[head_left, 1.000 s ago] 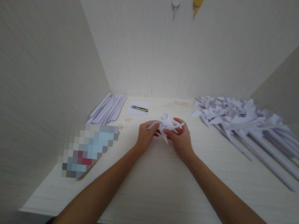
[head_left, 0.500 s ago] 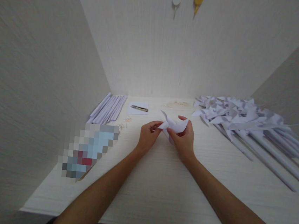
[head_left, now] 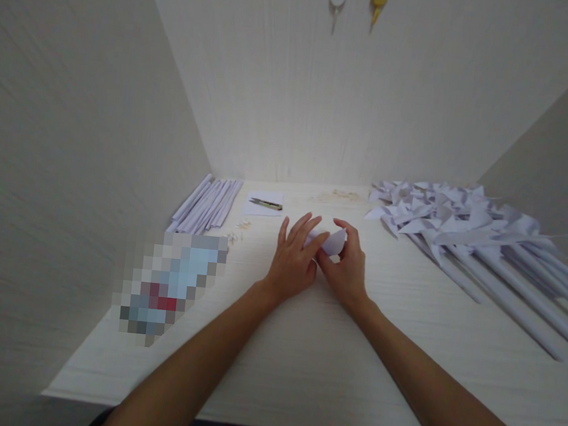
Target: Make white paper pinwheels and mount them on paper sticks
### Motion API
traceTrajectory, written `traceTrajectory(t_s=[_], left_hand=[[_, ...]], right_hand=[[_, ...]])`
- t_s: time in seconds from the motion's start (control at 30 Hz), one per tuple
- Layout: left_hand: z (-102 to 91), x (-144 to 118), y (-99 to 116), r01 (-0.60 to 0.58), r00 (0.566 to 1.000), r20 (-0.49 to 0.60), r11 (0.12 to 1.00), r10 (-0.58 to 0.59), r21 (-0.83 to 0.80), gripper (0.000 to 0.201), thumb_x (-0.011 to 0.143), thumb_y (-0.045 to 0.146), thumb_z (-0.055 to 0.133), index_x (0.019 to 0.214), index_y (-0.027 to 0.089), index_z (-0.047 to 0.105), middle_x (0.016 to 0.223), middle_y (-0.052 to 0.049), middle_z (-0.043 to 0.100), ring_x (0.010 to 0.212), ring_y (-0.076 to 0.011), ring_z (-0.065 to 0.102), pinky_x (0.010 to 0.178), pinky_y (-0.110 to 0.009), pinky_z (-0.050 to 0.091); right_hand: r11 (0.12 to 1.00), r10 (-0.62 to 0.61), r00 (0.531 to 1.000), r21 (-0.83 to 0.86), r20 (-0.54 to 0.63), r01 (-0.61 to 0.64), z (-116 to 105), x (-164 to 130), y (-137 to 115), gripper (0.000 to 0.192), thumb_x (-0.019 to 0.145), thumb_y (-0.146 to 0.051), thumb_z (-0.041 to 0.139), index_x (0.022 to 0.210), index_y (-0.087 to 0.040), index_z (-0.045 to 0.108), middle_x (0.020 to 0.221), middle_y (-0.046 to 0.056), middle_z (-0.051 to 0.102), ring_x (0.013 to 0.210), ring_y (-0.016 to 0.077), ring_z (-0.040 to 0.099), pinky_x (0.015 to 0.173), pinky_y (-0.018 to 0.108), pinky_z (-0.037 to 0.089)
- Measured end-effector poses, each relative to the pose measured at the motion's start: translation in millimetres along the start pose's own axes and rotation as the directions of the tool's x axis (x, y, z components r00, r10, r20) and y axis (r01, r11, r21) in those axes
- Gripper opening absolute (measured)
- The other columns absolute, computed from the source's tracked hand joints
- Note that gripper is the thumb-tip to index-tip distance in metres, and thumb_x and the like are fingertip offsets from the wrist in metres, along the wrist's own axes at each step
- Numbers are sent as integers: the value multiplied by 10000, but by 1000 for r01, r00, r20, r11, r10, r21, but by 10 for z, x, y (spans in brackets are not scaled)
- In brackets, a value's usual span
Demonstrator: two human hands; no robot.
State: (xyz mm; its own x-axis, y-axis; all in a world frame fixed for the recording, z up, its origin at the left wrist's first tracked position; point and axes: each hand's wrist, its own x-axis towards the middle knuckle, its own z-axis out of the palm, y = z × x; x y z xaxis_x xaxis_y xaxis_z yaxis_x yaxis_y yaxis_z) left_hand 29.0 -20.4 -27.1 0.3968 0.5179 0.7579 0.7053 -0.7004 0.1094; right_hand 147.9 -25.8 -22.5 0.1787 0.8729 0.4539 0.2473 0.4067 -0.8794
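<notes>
A folded white paper pinwheel (head_left: 334,243) is held between my two hands above the middle of the table. My right hand (head_left: 348,267) grips its right side, thumb on the near side and fingers curled behind. My left hand (head_left: 293,259) covers the left part, its index finger pressed on the paper and its thumb tucked below. The other left fingers stretch away from me, spread apart. Much of the paper's left side is hidden under this hand.
Several finished paper pinwheels (head_left: 444,218) on rolled sticks lie piled at the right. Rolled paper sticks (head_left: 209,204) lie at the back left. Small snips (head_left: 265,204) rest on a white paper sheet (head_left: 264,212). Small pale bits (head_left: 235,236) lie nearby. A blurred-out item (head_left: 177,283) is at the left.
My left hand has turned from a fingertip hold at the left blade to lying over the paper with fingers extended. More of the pinwheel is covered. My right hand keeps its grip.
</notes>
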Motion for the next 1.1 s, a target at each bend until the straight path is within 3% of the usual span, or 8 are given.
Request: traceTrajectory(t_s=[0.33,0.63,0.83,1.1], left_hand=[[-1,-4,-33,-26,1000,-8,999,26,-21,468,689,53,400,1121,203,500,1286,-117,465,1281,-211,289,1035,-502,172],[-12,6,-23,-49,998,29,999,49,-3,481,694,50,395,1148,185,482,1315,-136,433,1306,-208,233,1046,-488,152],[-30,21,3,16,988,-154,1000,-13,13,595,718,54,351,1297,183,309,1381,-154,331,1318,-197,208,1049,-467,139],[19,25,-55,168,961,-222,986,-164,1,557,718,60,354,1267,153,347,1357,-164,365,1298,-199,259,1048,-451,149]], right_hand=[[996,43,999,84,-20,-41,5,36,61,453,617,-235,638,1041,-231,478,716,-31,533,547,122,476,521,265,394],[994,67,998,82,-2,-67,11,45,89,380,648,-270,613,998,-228,473,714,-30,526,581,130,488,558,277,411],[995,78,997,58,-14,-77,-3,70,62,406,587,-207,651,951,-214,471,754,-22,510,621,136,480,574,279,411],[939,287,957,211,-40,-272,7,136,107,298,522,-260,684,771,-172,545,640,-27,552,572,131,489,531,270,398]])
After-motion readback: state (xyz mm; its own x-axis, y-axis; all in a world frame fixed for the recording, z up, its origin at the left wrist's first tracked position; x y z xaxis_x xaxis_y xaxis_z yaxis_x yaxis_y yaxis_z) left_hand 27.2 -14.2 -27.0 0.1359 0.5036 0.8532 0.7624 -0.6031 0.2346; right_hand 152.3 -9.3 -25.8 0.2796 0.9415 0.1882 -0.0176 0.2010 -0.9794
